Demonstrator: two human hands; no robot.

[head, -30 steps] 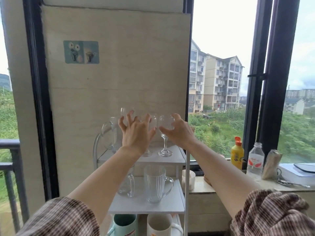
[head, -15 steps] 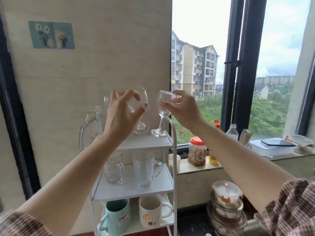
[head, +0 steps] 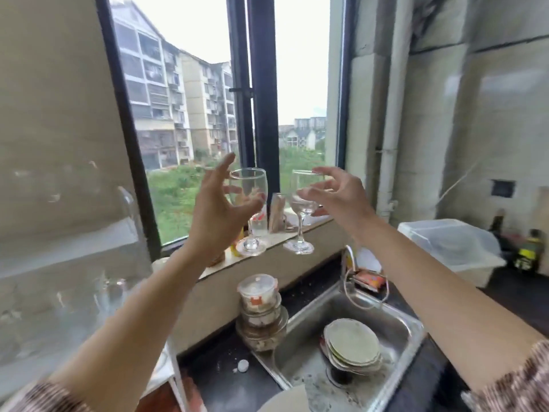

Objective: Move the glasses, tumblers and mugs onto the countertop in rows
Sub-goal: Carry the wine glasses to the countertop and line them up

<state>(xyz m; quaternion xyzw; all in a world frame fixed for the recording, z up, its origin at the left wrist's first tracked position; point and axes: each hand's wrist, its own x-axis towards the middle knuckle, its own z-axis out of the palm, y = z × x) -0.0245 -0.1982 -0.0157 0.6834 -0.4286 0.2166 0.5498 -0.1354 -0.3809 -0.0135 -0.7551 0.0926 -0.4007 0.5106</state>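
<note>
My left hand (head: 218, 209) grips the bowl of a clear stemmed glass (head: 251, 212), held upright in the air before the window. A second clear wine glass (head: 301, 215) hangs in my right hand (head: 335, 197), which holds it by the bowl. Both glasses are raised above the window sill, side by side and a little apart. The white shelf rack (head: 71, 248) is a blur at the left edge, with faint glassware on it. The dark countertop (head: 523, 295) runs along the right, beyond the sink.
Below my arms a steel sink (head: 395, 328) holds stacked plates (head: 353, 346). Stacked lidded containers (head: 258, 310) stand left of the sink. A clear plastic box (head: 451, 248) and bottles (head: 525, 251) sit at the right. A bottle and packets stand on the window sill (head: 267, 260).
Both hands lifted the two stemmed glasses off the rack's top shelf and carried them right. My view swung right from the rack to the sink and countertop.
</note>
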